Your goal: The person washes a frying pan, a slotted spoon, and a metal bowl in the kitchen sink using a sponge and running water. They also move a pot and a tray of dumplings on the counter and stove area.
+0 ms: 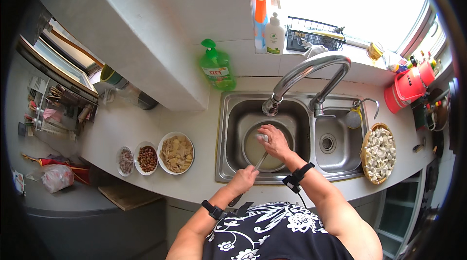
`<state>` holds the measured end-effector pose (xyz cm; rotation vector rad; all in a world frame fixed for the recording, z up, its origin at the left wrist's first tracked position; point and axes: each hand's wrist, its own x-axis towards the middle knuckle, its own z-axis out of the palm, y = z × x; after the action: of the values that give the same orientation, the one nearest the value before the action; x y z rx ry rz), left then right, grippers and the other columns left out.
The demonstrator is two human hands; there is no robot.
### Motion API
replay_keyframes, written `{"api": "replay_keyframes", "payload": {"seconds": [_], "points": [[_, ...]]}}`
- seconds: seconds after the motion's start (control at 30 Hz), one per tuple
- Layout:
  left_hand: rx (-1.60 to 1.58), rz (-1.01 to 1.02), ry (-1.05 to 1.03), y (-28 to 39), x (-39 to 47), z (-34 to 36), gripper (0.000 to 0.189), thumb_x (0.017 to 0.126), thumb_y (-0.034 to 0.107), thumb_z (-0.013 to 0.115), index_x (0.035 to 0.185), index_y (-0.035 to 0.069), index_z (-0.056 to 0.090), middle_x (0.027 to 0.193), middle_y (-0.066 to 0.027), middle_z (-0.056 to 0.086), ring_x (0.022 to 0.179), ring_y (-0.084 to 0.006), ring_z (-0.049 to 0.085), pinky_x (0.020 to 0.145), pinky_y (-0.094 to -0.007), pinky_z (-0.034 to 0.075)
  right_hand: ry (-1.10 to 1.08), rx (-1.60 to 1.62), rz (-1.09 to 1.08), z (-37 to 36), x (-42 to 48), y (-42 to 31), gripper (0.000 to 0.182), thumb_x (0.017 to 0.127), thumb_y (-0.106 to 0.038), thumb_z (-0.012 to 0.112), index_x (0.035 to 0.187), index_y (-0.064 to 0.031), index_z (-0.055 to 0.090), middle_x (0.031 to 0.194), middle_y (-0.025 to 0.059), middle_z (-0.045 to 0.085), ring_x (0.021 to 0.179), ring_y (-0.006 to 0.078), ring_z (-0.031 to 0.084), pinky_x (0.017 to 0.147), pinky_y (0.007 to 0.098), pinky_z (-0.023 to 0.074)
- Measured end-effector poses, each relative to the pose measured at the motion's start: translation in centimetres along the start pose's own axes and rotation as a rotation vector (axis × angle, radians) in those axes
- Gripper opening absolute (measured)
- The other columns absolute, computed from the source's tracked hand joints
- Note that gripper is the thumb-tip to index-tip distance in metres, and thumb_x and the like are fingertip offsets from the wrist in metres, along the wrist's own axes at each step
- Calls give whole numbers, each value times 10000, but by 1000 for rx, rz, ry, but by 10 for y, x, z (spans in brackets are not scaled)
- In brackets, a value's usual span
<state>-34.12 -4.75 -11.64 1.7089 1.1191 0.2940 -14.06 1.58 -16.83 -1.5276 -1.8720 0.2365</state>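
Note:
My left hand (241,180) grips a long-handled metal utensil (261,161) that slants up over the sink's larger basin; its dark handle end sticks out below the hand. At its far end, my right hand (274,144) has its fingers curled over a small whitish thing (262,137), too blurred to name. The utensil's head is hidden by that hand. Beneath both lies a round metal bowl (249,158) with cloudy liquid, inside the stainless steel double sink (230,178). A chrome gooseneck faucet (310,62) arches above, its spout just behind my right hand.
Left of the sink stand a bowl of sliced food (176,152), a bowl of brown nuts or beans (147,158) and a smaller bowl (125,161). A basket of dumplings (379,153) sits at right. Behind are a green pump bottle (218,70) and a red bucket-like container (405,90).

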Motion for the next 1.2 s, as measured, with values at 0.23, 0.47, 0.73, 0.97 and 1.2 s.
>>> {"api": "replay_keyframes", "payload": {"seconds": [0.23,0.47,0.73,0.97,1.2], "points": [[94,126,34,-2,-7,9,227,900,214,546,852,-2,497,668,-251,575,682,-464,562,570,-493,441,-154,276,447,-6,-7,10,441,879,-408,457,992,-26,647,1032,188,641,1028,315,596,898,403,441],[-164,-266,-218,-5,-10,0,257,934,244,489,858,7,551,601,-114,563,423,-202,529,429,-348,420,-518,53,926,-14,-30,68,494,883,-465,461,1070,-39,629,1053,212,629,1037,361,579,888,437,451],[-703,-630,-368,-34,74,17,237,899,257,592,804,46,544,619,1,516,484,-88,492,409,-250,398,-425,30,973,-13,-48,88,484,839,-382,529,1245,-118,533,1214,215,521,1115,388,524,925,432,436],[-1011,-589,-178,-34,78,-4,217,850,233,662,736,71,573,599,10,558,490,-78,551,456,-204,470,-434,132,942,-4,-56,103,515,792,-180,503,1301,-107,469,1225,218,503,1126,408,509,961,429,415],[-760,-799,-188,-46,62,-3,181,882,175,579,789,24,546,643,-57,568,472,-142,563,393,-276,474,-424,293,1002,22,-74,119,436,803,-94,529,1237,-74,494,974,256,632,951,405,601,845,447,472]]}}
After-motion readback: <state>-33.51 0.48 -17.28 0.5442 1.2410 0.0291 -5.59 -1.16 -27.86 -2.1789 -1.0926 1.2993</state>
